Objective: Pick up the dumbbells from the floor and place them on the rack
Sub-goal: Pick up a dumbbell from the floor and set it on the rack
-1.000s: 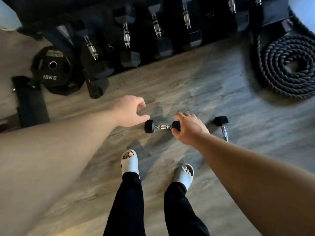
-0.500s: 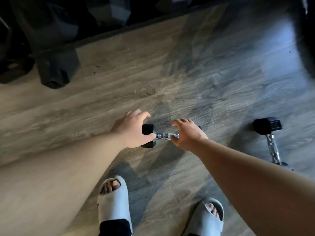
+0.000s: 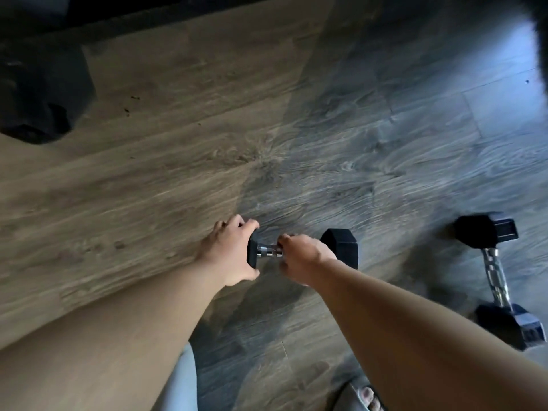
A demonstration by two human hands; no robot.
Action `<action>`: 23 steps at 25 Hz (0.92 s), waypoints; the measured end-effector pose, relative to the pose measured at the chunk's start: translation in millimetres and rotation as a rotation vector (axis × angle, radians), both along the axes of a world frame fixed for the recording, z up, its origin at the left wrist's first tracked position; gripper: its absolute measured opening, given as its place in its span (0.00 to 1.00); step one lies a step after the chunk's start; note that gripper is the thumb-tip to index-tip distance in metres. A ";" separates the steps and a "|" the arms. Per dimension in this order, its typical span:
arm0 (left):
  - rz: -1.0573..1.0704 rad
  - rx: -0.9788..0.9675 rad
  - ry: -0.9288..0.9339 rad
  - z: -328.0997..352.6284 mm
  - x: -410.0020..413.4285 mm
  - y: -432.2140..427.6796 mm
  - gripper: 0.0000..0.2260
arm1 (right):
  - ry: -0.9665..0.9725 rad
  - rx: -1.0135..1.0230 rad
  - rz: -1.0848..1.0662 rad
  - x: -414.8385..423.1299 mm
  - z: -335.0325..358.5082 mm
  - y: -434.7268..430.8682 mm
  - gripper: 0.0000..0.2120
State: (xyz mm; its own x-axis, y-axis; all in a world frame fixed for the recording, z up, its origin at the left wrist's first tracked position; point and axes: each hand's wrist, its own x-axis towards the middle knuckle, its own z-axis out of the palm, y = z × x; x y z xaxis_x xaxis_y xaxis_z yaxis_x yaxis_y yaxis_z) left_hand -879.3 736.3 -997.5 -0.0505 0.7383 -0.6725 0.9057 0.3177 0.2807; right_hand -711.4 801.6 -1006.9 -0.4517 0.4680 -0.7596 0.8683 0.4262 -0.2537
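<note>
A small black hex dumbbell (image 3: 341, 243) with a chrome handle lies on the wood floor in front of me. My left hand (image 3: 229, 253) is wrapped around its left head. My right hand (image 3: 302, 256) is closed over the right part of the chrome handle, hiding it; the right head shows beyond my knuckles. A second black hex dumbbell (image 3: 496, 277) lies on the floor to the right, untouched, its handle pointing toward me. The rack is a dark blurred strip (image 3: 44, 13) along the top left edge.
A dark blurred rack foot or weight (image 3: 38, 99) sits at the far left on the floor. My sandalled feet (image 3: 363, 397) are at the bottom edge. A dark shape (image 3: 541, 40) fills the top right corner.
The view has come closer to the floor. My left hand has closed around the left head and my right hand has curled over the handle. The rack has mostly left the frame.
</note>
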 end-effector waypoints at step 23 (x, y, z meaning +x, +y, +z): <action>-0.049 0.424 -0.042 568.1 -56.0 245.1 0.41 | 0.430 0.186 -0.831 -55.0 523.0 158.0 0.10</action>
State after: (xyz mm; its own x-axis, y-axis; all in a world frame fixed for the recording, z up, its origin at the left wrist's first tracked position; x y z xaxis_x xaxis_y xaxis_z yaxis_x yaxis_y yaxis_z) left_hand -935.2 981.4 -429.3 0.0126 0.9509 -0.3094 0.9020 0.1227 0.4139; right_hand -766.3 959.7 -484.0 -0.1433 0.8614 -0.4873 0.7597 -0.2199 -0.6120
